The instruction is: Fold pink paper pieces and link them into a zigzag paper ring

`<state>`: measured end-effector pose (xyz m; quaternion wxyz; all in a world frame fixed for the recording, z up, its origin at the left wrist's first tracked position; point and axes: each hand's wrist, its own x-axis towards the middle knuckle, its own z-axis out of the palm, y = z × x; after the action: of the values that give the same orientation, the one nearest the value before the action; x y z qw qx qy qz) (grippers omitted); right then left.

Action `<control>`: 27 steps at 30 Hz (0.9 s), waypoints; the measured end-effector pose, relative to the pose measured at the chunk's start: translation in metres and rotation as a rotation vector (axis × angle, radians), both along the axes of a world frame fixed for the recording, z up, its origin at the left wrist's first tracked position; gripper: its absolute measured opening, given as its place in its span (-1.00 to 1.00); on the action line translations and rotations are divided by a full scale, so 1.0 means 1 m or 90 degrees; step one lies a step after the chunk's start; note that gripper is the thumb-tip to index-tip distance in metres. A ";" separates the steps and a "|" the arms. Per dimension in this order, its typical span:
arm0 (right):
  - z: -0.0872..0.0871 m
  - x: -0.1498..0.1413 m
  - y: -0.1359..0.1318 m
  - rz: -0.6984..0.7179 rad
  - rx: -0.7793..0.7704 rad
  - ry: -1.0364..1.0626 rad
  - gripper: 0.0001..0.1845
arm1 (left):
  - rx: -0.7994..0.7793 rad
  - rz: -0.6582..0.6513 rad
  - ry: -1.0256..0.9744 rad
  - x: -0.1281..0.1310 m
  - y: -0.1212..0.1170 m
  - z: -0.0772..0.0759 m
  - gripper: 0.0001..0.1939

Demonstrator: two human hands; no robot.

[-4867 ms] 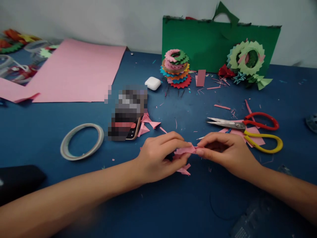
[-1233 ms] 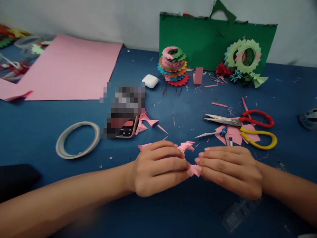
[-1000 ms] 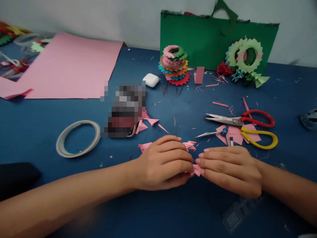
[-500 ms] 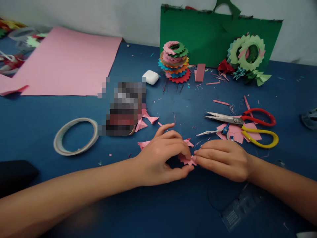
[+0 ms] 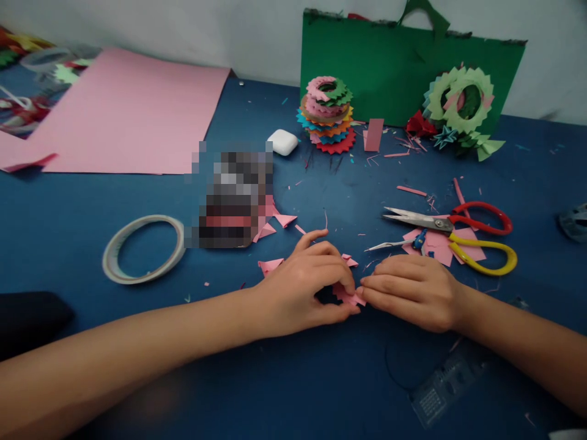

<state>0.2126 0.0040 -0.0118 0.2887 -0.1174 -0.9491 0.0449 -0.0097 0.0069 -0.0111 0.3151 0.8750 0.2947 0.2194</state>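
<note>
In the head view, my left hand (image 5: 298,292) curves in a loose C, fingertips at a zigzag-edged folded pink paper piece (image 5: 352,299) just above the bench (image 5: 275,391), though I can't tell whether they grip it. My right hand (image 5: 410,293), fingers together and thumb hidden, holds that piece's right end. Beyond it, red-and-yellow-handled scissors (image 5: 439,224) lie partly over pink paper cut-outs (image 5: 438,247).

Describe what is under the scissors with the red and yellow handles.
Pink paper pieces lie partly under the scissors, showing on both sides of the yellow handle. What that handle covers cannot be seen, nor can anything beneath the paper.
</note>
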 end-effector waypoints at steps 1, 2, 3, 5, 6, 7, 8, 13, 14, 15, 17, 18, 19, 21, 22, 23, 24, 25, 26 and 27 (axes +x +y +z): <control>0.000 0.000 0.000 0.006 0.004 0.000 -0.84 | 0.001 -0.007 0.000 0.000 0.000 0.000 -0.88; 0.000 0.001 -0.001 0.010 0.008 -0.001 -0.83 | 0.003 -0.013 -0.002 0.000 0.001 0.000 -0.87; 0.000 0.001 -0.001 0.012 0.010 -0.002 -0.83 | 0.008 -0.017 -0.005 0.000 0.001 0.000 -0.87; 0.000 0.002 -0.002 0.011 0.010 0.001 -0.83 | 0.024 -0.024 -0.013 0.000 0.001 0.000 -0.85; 0.000 0.002 -0.003 0.011 0.011 0.003 -0.82 | 0.033 -0.027 -0.016 0.000 0.001 -0.001 -0.85; 0.000 0.003 -0.003 0.011 0.012 0.004 -0.82 | 0.045 -0.029 -0.021 -0.001 0.000 -0.001 -0.85; 0.000 0.003 -0.003 0.010 0.013 0.004 -0.82 | 0.059 -0.031 -0.027 -0.001 0.000 -0.001 -0.85; 0.003 0.002 -0.002 0.018 0.034 0.002 -0.88 | 0.143 -0.042 -0.060 -0.001 -0.002 -0.002 -0.87; 0.003 0.002 -0.002 0.020 0.038 0.004 -0.89 | 0.160 -0.043 -0.062 -0.002 -0.002 -0.002 -0.88; 0.004 0.002 -0.002 0.019 0.042 0.006 -0.89 | 0.179 -0.042 -0.063 -0.002 -0.003 -0.002 -0.88; 0.004 0.003 -0.002 0.018 0.053 0.008 -0.90 | 0.220 -0.037 -0.063 -0.002 -0.004 -0.002 -0.89; 0.004 0.003 -0.002 0.018 0.058 0.008 -0.90 | 0.240 -0.034 -0.063 -0.002 -0.004 -0.003 -0.89; 0.004 0.003 -0.002 0.018 0.065 0.011 -0.90 | 0.257 -0.032 -0.062 -0.002 -0.005 -0.003 -0.89; 0.003 0.004 -0.003 0.019 0.074 0.017 -0.90 | 0.280 -0.031 -0.059 -0.002 -0.006 -0.002 -0.90; 0.002 0.004 -0.004 0.019 0.075 0.020 -0.89 | 0.287 -0.032 -0.059 -0.002 -0.006 -0.002 -0.90; 0.002 0.004 -0.004 0.018 0.076 0.024 -0.88 | 0.294 -0.033 -0.059 -0.002 -0.007 -0.001 -0.90; 0.002 0.005 -0.005 0.016 0.075 0.028 -0.88 | 0.300 -0.036 -0.061 -0.002 -0.007 -0.001 -0.91; 0.002 0.005 -0.005 0.014 0.075 0.032 -0.87 | 0.305 -0.038 -0.062 -0.002 -0.007 0.000 -0.91; 0.002 0.005 -0.005 0.012 0.075 0.033 -0.87 | 0.311 -0.040 -0.064 -0.003 -0.006 0.000 -0.91; 0.003 0.005 -0.005 0.010 0.076 0.035 -0.87 | 0.316 -0.044 -0.065 -0.003 -0.006 0.000 -0.91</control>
<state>0.2173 -0.0014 -0.0089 0.3209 -0.0914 -0.9427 -0.0066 -0.0124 0.0007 -0.0111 0.1121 0.9230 0.1857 0.3180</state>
